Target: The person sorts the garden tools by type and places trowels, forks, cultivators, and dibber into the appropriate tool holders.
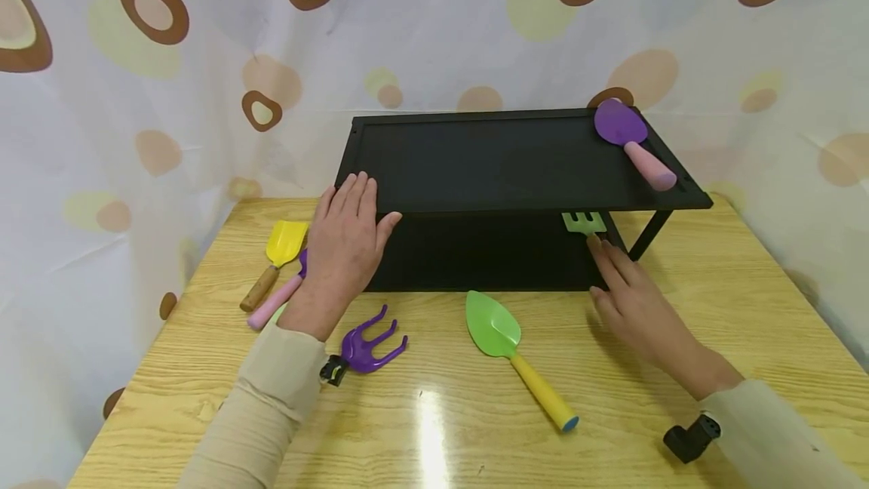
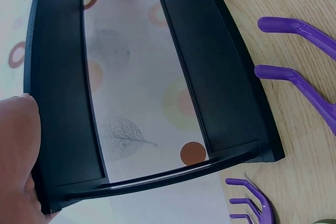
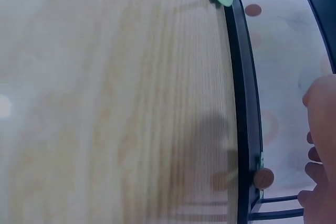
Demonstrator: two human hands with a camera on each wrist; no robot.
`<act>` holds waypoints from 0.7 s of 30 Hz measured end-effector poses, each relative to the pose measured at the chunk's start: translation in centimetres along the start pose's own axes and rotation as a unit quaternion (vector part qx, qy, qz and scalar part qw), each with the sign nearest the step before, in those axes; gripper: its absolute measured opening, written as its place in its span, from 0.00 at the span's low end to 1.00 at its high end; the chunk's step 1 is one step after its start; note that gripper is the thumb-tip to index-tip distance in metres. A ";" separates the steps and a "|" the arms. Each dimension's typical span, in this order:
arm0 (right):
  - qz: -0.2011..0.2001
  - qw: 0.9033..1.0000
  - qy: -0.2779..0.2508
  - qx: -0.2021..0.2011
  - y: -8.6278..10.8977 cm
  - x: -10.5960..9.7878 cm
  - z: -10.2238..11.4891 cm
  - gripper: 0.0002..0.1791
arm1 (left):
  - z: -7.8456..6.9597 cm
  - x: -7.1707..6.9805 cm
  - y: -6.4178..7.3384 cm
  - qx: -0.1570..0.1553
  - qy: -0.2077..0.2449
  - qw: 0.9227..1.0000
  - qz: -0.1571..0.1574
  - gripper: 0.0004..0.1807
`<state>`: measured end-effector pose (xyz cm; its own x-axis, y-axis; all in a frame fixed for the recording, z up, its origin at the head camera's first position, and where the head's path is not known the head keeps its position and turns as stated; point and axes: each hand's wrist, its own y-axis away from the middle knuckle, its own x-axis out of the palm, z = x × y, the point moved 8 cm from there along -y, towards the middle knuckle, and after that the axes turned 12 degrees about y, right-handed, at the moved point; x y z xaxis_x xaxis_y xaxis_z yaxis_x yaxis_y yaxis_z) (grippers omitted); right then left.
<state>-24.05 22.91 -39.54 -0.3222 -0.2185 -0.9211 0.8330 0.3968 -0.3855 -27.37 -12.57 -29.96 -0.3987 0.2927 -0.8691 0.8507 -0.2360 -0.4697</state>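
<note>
My left hand (image 1: 342, 244) rests on the front left corner of a black two-tier shelf (image 1: 468, 164), its fingers straight over the top board. On the right, my right hand (image 1: 645, 315) reaches to the lower tier, fingers extended by a small green fork (image 1: 585, 223). My fingers cover the fork's handle in the head view. In the right wrist view, a round brown end (image 3: 263, 178), apparently the handle's, shows at the shelf edge, and the hand (image 3: 323, 145) appears apart from it. A purple trowel (image 1: 621, 123) with a pink handle lies on the top board's right end.
A green trowel (image 1: 493, 324) with a yellow handle lies before the shelf. Near my left wrist is a purple rake (image 1: 363, 349). Left of that hand lie a yellow shovel (image 1: 287, 242) and a pink-handled tool (image 1: 274, 302), partly hidden. A patterned curtain (image 1: 434, 44) hangs behind.
</note>
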 end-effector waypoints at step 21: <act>0.060 0.998 -0.023 -0.005 4.0 -0.1 5.5 0.35 | 0.0 0.1 -0.1 -0.006 -0.003 1.000 0.015 0.36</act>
<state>-18.22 19.62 -40.66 -0.1993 -0.2091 -0.9574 0.8597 0.4316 -0.2732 -27.48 -12.53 -29.96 -0.3756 0.2804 -0.8833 0.8663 -0.2324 -0.4422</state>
